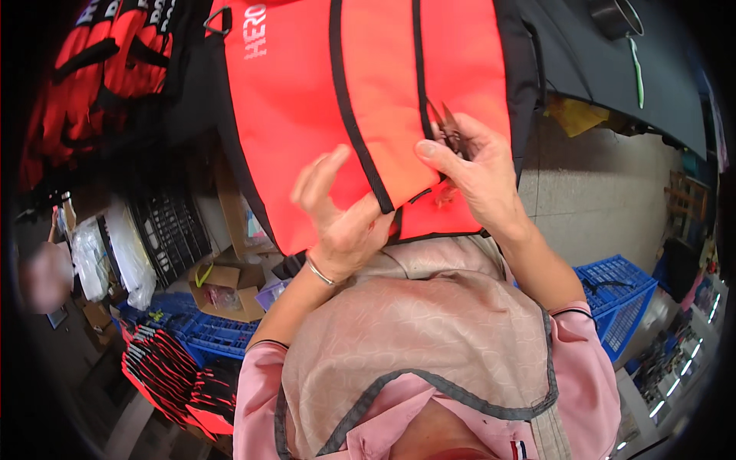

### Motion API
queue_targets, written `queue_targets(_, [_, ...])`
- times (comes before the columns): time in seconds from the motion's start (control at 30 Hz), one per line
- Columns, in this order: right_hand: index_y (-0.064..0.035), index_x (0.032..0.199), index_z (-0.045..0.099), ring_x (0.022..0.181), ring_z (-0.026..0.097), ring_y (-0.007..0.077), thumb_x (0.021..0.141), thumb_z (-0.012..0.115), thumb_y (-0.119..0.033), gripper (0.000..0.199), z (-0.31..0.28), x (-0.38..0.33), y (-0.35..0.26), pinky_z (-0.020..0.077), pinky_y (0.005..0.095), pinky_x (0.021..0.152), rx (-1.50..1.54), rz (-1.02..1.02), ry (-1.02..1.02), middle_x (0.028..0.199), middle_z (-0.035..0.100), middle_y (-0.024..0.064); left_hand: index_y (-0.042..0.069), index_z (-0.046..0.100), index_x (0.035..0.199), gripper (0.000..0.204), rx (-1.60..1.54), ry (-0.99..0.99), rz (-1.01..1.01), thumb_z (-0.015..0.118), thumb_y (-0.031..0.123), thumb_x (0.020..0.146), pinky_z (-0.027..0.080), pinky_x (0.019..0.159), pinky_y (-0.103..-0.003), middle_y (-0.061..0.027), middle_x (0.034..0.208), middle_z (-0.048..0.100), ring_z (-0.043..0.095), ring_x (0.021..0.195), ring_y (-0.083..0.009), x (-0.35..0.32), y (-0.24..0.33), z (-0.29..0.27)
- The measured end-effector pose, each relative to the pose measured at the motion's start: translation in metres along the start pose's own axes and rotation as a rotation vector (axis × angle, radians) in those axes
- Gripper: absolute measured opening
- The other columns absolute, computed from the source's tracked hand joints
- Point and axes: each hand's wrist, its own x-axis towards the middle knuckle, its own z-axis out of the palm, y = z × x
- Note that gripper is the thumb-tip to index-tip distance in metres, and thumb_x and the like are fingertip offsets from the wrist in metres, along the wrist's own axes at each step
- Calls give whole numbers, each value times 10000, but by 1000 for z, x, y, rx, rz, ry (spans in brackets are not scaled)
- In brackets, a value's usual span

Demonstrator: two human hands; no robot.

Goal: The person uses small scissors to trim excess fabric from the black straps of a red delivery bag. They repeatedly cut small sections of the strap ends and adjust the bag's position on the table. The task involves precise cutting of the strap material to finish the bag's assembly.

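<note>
A bright red-orange bag panel with black edging (287, 115) lies in front of me, its lower end against my apron. Down its middle runs an orange strip (379, 92) bordered by black binding. My right hand (483, 169) grips dark metal thread snips (451, 132), blades pointing up and away over the strip's right binding. At the strip's lower left corner is my left hand (341, 230), its fingers spread and slightly blurred. One of its digits touches the corner and is partly hidden by the strip's edge.
A dark table (659, 92) at the far right bears a metal cup (616, 17) and a light green slim tool (637, 73). More red-and-black pieces (100, 69) are stacked far left. Blue crates (617, 295) stand on both sides, with a cardboard box (247, 295) at left.
</note>
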Motion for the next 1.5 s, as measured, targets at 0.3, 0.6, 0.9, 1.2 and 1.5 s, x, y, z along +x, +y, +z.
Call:
queue_targets(0.3, [31, 1097, 654, 606, 556, 86, 922, 683, -212, 300, -20, 2, -4, 514, 245, 501, -215, -4, 81, 751, 604, 34, 48, 605, 732, 72, -160, -135, 371, 665, 9, 727, 557, 796, -385, -41, 1040, 695, 642, 802, -202, 25, -25, 29])
queue_targets(0.6, [-23, 1001, 692, 743, 708, 243, 861, 731, -188, 220, -39, -44, 16, 553, 333, 637, -738, -334, 310, 898, 724, 120, 51, 703, 908, 235, -46, -105, 407, 645, -91, 730, 463, 680, -341, -48, 1064, 685, 577, 717, -194, 15, -30, 52])
queue_targets(0.9, [-36, 883, 696, 691, 688, 263, 848, 730, -210, 181, -37, -33, 17, 534, 348, 582, -882, -413, 299, 816, 709, 93, 56, 703, 919, 259, -20, -138, 422, 629, -117, 741, 467, 685, -337, -41, 1110, 678, 565, 704, -178, 17, -30, 51])
queue_targets(1.2, [-48, 833, 658, 679, 676, 255, 833, 735, -195, 166, -34, -32, 14, 523, 350, 572, -1057, -508, 318, 768, 685, 83, 53, 701, 902, 232, -41, -151, 417, 633, -104, 746, 462, 708, -328, -38, 1128, 673, 565, 734, -170, 16, -29, 53])
queue_targets(1.5, [-45, 861, 680, 669, 679, 255, 811, 768, -210, 194, -46, -23, 20, 513, 342, 557, -803, -328, 337, 773, 689, 103, 55, 704, 900, 238, -23, -145, 382, 625, -112, 749, 421, 656, -330, -25, 1097, 681, 561, 715, -179, 14, -33, 59])
